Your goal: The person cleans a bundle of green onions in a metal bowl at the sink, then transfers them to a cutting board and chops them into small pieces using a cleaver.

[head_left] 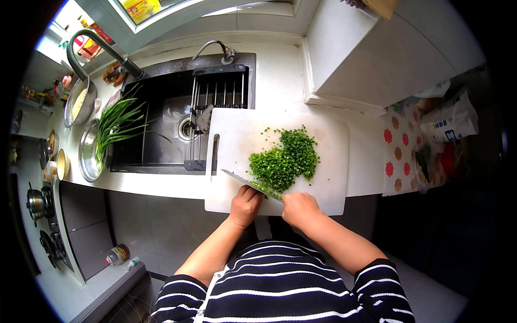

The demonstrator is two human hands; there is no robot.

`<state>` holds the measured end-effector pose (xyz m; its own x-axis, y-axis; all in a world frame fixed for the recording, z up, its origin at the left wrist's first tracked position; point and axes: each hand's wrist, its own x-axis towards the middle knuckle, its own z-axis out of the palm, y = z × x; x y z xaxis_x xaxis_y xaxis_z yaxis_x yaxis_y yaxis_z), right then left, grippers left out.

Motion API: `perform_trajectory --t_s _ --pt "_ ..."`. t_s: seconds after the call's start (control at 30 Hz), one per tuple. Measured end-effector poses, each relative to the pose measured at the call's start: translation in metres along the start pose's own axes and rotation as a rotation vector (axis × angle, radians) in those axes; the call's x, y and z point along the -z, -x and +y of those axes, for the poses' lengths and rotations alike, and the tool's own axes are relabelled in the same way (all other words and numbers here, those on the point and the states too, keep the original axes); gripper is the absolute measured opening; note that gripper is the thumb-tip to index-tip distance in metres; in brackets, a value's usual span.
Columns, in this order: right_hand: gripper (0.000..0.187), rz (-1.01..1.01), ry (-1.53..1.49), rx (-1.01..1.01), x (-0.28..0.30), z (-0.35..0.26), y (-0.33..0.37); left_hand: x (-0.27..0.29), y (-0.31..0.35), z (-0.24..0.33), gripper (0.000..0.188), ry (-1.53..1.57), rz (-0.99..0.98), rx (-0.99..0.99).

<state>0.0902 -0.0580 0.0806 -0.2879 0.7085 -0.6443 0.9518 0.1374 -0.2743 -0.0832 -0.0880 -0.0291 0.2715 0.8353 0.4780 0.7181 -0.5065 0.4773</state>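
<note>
My right hand is closed round the handle of a kitchen knife, whose blade slants to the far left over the near part of a white cutting board. Close against the blade, my left hand has its fingers curled together; whatever they hold is hidden beneath them. Green bits cling along the blade. Just beyond it lies a large heap of finely chopped green scallions or chives, with a few loose bits scattered around.
Left of the board is a dark sink with a metal rack and a tall faucet. Whole green stalks lean from a steel bowl. A patterned cloth and bags are at the right.
</note>
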Motion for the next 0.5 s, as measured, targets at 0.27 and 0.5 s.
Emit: perform_trajectory --t_s 0.27,0.5 --pt "0.016 0.023 -0.051 0.018 -0.004 -0.010 -0.032 -0.001 0.001 -0.001 0.016 0.058 0.016 0.008" --pt "0.017 0.142 -0.187 0.089 -0.017 0.003 -0.053 0.000 0.001 0.001 0.018 0.054 0.015 0.020"
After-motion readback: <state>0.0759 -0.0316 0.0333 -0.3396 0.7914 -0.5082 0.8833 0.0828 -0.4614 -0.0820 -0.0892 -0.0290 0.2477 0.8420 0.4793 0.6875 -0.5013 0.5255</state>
